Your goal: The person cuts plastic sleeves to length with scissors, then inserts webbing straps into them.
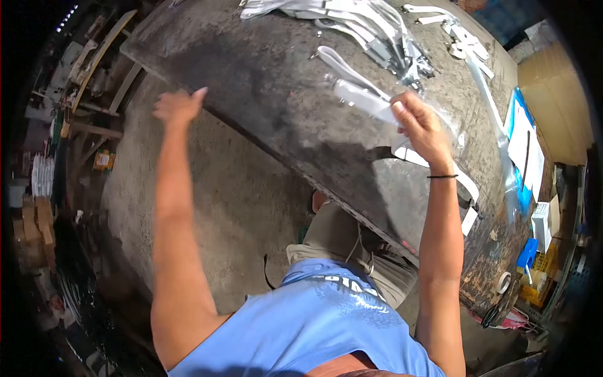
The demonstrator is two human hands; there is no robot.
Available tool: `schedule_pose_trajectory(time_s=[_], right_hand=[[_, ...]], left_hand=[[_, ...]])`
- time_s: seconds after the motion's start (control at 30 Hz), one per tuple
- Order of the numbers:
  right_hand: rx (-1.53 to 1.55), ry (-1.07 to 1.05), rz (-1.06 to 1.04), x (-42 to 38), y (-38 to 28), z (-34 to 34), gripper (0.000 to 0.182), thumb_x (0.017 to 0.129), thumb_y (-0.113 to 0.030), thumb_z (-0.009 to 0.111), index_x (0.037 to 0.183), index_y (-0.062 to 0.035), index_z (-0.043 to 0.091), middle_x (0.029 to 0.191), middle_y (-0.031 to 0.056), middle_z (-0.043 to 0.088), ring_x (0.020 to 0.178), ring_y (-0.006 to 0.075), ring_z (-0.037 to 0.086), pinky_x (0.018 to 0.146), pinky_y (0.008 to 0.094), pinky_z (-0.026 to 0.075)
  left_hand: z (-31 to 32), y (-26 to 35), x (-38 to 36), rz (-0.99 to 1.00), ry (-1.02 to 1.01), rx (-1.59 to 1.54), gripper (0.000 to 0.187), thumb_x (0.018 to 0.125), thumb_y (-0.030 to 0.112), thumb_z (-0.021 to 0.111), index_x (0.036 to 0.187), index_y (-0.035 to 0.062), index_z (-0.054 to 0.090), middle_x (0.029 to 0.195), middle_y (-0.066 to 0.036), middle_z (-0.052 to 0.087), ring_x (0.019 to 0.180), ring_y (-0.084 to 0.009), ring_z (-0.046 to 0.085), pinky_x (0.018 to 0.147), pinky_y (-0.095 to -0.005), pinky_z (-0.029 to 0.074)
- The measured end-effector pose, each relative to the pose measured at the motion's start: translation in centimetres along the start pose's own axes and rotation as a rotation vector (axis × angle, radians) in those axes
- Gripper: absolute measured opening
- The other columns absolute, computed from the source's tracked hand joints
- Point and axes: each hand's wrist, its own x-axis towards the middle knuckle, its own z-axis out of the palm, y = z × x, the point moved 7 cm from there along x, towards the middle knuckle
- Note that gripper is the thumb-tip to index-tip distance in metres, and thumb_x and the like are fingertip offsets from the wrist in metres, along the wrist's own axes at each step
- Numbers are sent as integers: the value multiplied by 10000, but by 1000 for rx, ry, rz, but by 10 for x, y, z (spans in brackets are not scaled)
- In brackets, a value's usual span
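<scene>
My right hand [422,125] is closed around a white strap [364,100] above the dark tabletop. A folded loop with a metal fitting sticks out from the fist toward the far left. More white strap [465,179] trails under my right wrist, ending in a small pale tag [469,221]. Out past the near edge of the table is my left hand [181,105], a little blurred by motion. Its fingers are apart, with the thumb stretched toward the table edge, and nothing is in them.
A heap of white straps [358,22] with metal ends lies at the table's far side. Another small bunch [461,41] lies right of it. Clear plastic [487,94] and a blue-and-white packet [518,135] lie along the right edge. A tape roll [504,283] sits near the right corner.
</scene>
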Motion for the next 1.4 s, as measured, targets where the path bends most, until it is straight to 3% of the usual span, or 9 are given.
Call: schedule_pose_trajectory(time_s=[0.07, 0.13, 0.33, 0.43, 0.6, 0.77, 1.1, 1.17, 1.4], right_hand=[[-35, -46, -8, -2, -6, 7, 218, 965, -247, 571, 998, -34, 606, 806, 12, 535, 759, 110, 505, 670, 276, 443], [-24, -57, -37, -3, -7, 17, 214, 964, -236, 572, 992, -26, 604, 792, 23, 536, 752, 122, 503, 686, 285, 441], [-110, -172, -175, 0, -21, 33, 210, 951, -219, 578, 955, -10, 594, 805, 104, 562, 750, 202, 523, 717, 331, 445], [-169, -145, -177, -1, -32, 26, 209, 944, -222, 582, 961, -15, 596, 805, 118, 565, 754, 224, 529, 710, 342, 447], [-228, -22, -166, 4, -22, 20, 204, 941, -245, 592, 955, -42, 611, 697, 74, 514, 656, 161, 476, 609, 331, 419], [-248, 95, -340, 10, -14, 34, 156, 890, -210, 596, 919, -64, 643, 821, 148, 644, 808, 337, 627, 695, 405, 486], [-375, -193, 111, 0, 28, 32, 356, 891, -378, 598, 1049, -65, 657, 940, 187, 677, 954, 355, 640, 834, 457, 483], [-347, -28, -53, -1, 45, 29, 289, 901, -316, 609, 979, -39, 640, 803, 161, 626, 772, 303, 609, 697, 415, 467], [-290, -151, 101, -1, 52, 32, 318, 888, -353, 636, 1014, -61, 653, 887, 170, 661, 883, 330, 635, 758, 419, 484]], left_hand=[[-3, -39, 44, 211, 540, -130, 676, 921, 574, 477, 1356, 57, 498, 1472, -252, 336, 1392, -413, 257, 1104, -566, 219], [-55, 5, -3, 599, 616, -494, 597, 895, 503, 570, 1278, 46, 569, 1446, -236, 381, 1368, -374, 319, 1101, -488, 282], [-94, 176, -185, 1606, 104, -683, 774, 791, 511, 705, 1403, 110, 455, 1467, -143, 404, 1397, -300, 301, 1126, -416, 283], [-79, 213, -209, 1654, -599, -626, 697, 778, 431, 741, 1315, 38, 536, 1285, -149, 581, 1191, -246, 528, 984, -359, 425], [-72, 229, -198, 1624, -934, -569, 284, 791, 277, 740, 899, 33, 642, 722, -11, 594, 638, -72, 532, 566, -251, 418], [-69, 214, -187, 1339, -1012, -666, 253, 836, 254, 699, 893, 16, 632, 740, 13, 593, 678, -54, 525, 588, -237, 419], [-44, 208, -142, 1379, -783, -469, 179, 835, 172, 655, 876, -2, 645, 771, 4, 604, 717, -78, 529, 621, -251, 427], [-23, 217, -143, 1436, -805, -427, 262, 834, 222, 662, 954, -10, 660, 816, -15, 620, 766, -104, 550, 674, -267, 444], [0, 250, -166, 1445, -832, -416, 284, 849, 270, 676, 945, 3, 672, 791, -12, 642, 726, -97, 544, 653, -277, 436]])
